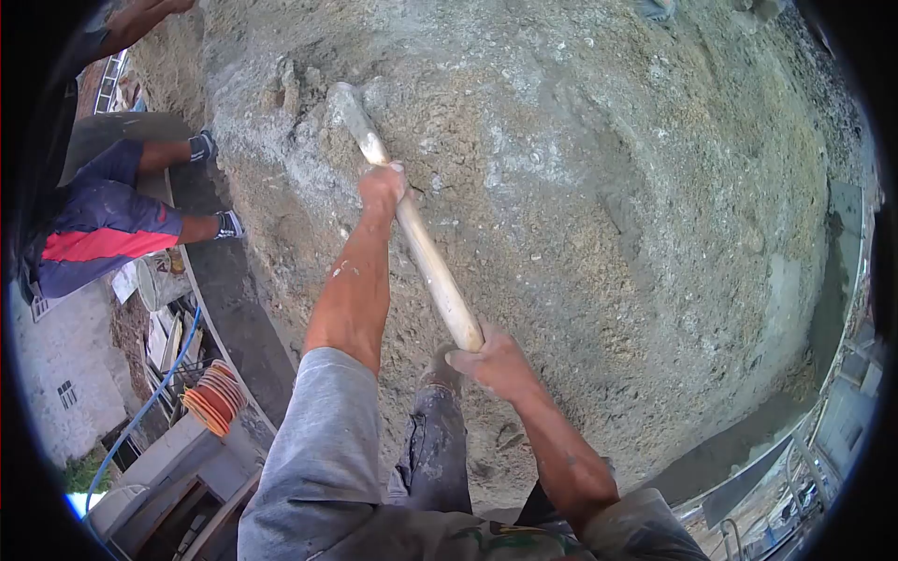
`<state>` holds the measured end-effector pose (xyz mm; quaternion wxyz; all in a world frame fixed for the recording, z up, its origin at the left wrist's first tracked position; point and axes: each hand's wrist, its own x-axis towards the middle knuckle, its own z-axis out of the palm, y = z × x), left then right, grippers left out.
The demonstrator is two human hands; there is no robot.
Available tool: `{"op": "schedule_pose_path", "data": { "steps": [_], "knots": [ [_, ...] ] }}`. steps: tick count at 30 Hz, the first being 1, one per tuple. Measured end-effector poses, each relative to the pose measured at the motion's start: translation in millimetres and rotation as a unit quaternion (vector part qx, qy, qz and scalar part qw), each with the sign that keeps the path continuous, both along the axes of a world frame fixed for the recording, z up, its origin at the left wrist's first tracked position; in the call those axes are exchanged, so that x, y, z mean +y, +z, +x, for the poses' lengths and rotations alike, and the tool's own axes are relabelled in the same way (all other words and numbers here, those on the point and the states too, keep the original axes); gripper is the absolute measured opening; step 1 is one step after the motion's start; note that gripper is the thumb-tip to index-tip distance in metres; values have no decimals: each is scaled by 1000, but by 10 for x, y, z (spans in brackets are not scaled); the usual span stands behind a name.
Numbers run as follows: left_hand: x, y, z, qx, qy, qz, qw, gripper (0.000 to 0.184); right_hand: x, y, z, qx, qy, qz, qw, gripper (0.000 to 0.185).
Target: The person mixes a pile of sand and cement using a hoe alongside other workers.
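A pale wooden handle (432, 257) runs slantwise across the middle of the view. My left hand (382, 187) is wrapped round its upper part. Lower down, near the handle's end, my right hand (500, 360) grips it. The far end of the tool (348, 98) is dusted grey and meets a broad heap of sandy grey material (580, 187); whatever head it has is hidden in the heap. My lower leg and boot (438, 402) show between my arms.
Another person (112, 210) in dark shorts with a red stripe stands at the left edge of the heap. An orange coil (215, 397) and a blue hose (150, 402) lie at lower left, beyond the ledge (224, 318). Grey equipment (842, 421) shows at lower right.
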<state>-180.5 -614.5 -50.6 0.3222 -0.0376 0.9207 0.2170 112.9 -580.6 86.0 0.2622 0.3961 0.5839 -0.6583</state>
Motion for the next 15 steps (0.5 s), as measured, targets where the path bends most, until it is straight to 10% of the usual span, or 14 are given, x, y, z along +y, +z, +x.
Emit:
{"op": "schedule_pose_path", "data": {
  "steps": [9,15],
  "knots": [
    [-252,-308,3779,-201,244,179,932,19,-231,763,3190,-113,20,80,990,48],
    [-773,157,6720,-479,112,188,850,12,-1032,2132,4919,-344,-19,83,935,43]
  ]
}}
